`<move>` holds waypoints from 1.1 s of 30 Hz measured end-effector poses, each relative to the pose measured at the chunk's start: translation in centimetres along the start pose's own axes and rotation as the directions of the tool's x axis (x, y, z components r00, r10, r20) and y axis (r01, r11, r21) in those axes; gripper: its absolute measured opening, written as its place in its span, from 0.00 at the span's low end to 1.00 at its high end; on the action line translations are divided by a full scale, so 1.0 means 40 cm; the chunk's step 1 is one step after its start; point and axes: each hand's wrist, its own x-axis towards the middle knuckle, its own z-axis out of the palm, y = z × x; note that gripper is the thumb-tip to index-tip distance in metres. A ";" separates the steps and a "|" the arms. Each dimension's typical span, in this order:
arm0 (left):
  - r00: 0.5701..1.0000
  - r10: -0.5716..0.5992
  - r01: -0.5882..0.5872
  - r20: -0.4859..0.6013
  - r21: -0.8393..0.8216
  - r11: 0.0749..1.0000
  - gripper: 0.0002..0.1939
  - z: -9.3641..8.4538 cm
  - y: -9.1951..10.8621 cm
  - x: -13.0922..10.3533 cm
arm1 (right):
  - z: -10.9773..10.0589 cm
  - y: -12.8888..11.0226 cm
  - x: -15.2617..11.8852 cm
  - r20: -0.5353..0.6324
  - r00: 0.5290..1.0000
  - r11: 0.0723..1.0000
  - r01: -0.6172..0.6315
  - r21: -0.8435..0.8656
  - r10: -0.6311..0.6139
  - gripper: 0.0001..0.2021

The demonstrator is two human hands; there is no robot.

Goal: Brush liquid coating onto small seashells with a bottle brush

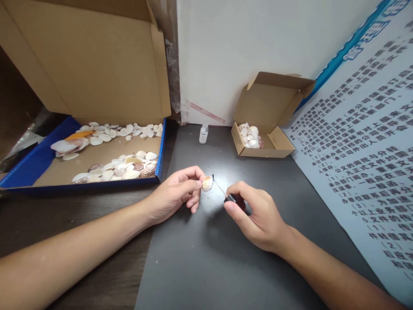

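Note:
Between the thumb and forefinger of my left hand [180, 189] is a small pale seashell [207, 184], held above the dark grey mat [190, 258]. My right hand [258, 213] pinches the black cap of a small applicator brush [230, 198]. Its thin stem points up and left, and the dark bristle tip is at the shell's right edge; I cannot tell whether they touch. Farther back on the mat stands a small open glass bottle [203, 134] with a white label.
At the left, a blue-edged cardboard box [45, 174] lies open with many shells [109, 170] in two groups. A smaller open cardboard box [267, 152] with white shells [249, 134] stands at the back right. A printed poster [358, 142] slopes along the right side.

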 end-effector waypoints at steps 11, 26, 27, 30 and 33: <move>1.000 -0.004 0.004 -0.001 0.013 1.000 0.11 0.003 0.004 0.003 | -0.001 0.001 0.001 0.025 0.999 0.999 0.034 0.010 -0.034 0.07; 1.000 0.014 -0.013 -0.019 0.015 1.000 0.12 0.003 0.003 0.002 | -0.003 0.002 -0.001 0.014 1.000 1.000 0.024 0.015 -0.024 0.08; 1.000 0.015 -0.015 -0.017 0.007 1.000 0.11 0.003 0.003 0.002 | -0.003 0.002 -0.001 0.028 0.999 0.999 0.043 0.029 -0.043 0.08; 1.000 0.013 -0.014 -0.022 -0.019 1.000 0.10 0.004 0.004 0.002 | -0.004 0.001 0.000 0.013 1.000 1.000 0.019 0.008 -0.019 0.08; 0.999 0.016 -0.017 -0.038 -0.026 1.000 0.10 0.005 0.005 0.003 | -0.004 0.001 0.000 -0.027 0.999 1.000 -0.025 -0.019 0.024 0.08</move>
